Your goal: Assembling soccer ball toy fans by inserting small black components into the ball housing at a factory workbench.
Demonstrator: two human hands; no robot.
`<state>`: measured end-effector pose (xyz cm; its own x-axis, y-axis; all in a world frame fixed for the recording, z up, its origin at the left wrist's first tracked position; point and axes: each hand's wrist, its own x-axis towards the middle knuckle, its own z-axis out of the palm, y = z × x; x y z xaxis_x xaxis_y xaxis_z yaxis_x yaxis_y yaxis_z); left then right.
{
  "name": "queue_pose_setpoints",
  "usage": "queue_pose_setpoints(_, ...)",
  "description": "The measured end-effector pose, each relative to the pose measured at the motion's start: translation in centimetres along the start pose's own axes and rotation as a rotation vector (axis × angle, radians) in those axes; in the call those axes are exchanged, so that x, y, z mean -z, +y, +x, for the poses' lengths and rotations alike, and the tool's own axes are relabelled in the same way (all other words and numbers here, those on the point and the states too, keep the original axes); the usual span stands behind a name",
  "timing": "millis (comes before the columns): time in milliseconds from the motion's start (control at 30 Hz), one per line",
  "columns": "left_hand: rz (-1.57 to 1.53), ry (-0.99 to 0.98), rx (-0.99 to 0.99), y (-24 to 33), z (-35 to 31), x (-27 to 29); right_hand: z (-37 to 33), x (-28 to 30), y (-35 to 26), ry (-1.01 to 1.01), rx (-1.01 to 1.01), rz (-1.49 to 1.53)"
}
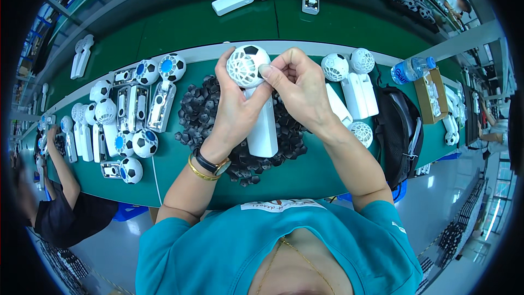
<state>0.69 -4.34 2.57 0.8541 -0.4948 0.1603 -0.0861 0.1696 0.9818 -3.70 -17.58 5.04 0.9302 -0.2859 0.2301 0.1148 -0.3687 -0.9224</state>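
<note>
Green covers the workbench [314, 179], and above its near middle a white device [262, 131] is held in both hands. Its long axis runs away from the person, leaning slightly left at the far end: the football-patterned ball head [243, 65] points away, the plain handle [262, 141] back toward the person's chest. The left hand [236, 106] grips it around the ball's left side and the neck. The right hand [297, 87] is pinched, thumb and forefinger together against the ball's right side; whether a small part sits between them cannot be told. Beneath and around the handle spreads a pile of small black pieces [196, 117]. Farther left stand and lie many similar devices [134, 106], some with see-through handles; to the right are more white ones [358, 95], a black bag [397, 131], a water bottle [406, 71] and a cardboard box [423, 101]. Beyond the left cluster, a co-worker's arm [66, 166] reaches over the bench.
</note>
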Motion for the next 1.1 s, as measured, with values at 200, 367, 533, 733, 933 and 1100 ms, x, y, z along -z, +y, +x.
queue_pose_setpoints(200,-0.081,0.024,-0.069,-1.1,0.1,-0.5,-0.2,-1.6,0.0,0.111,-0.174,0.176)
queue_pose_setpoints(367,-0.074,0.064,-0.129,-1.5,0.2,-0.4,0.0,-2.1,-0.2,0.144,-0.237,0.228)
queue_pose_setpoints(533,-0.056,0.065,-0.164,-1.2,0.6,-0.4,0.5,-2.4,0.4,0.176,-0.193,0.363)
queue_pose_setpoints(733,-0.027,0.027,-0.140,1.2,4.1,-0.1,4.0,0.5,0.2,-0.013,-0.115,0.420)
queue_pose_setpoints(933,0.434,-0.062,-0.157,3.5,14.4,3.3,14.1,11.0,8.1,0.231,-0.072,-0.644)
queue_pose_setpoints(1100,0.873,0.180,-0.198,-5.3,24.5,11.3,19.9,15.1,13.9,0.318,-0.375,-0.828)
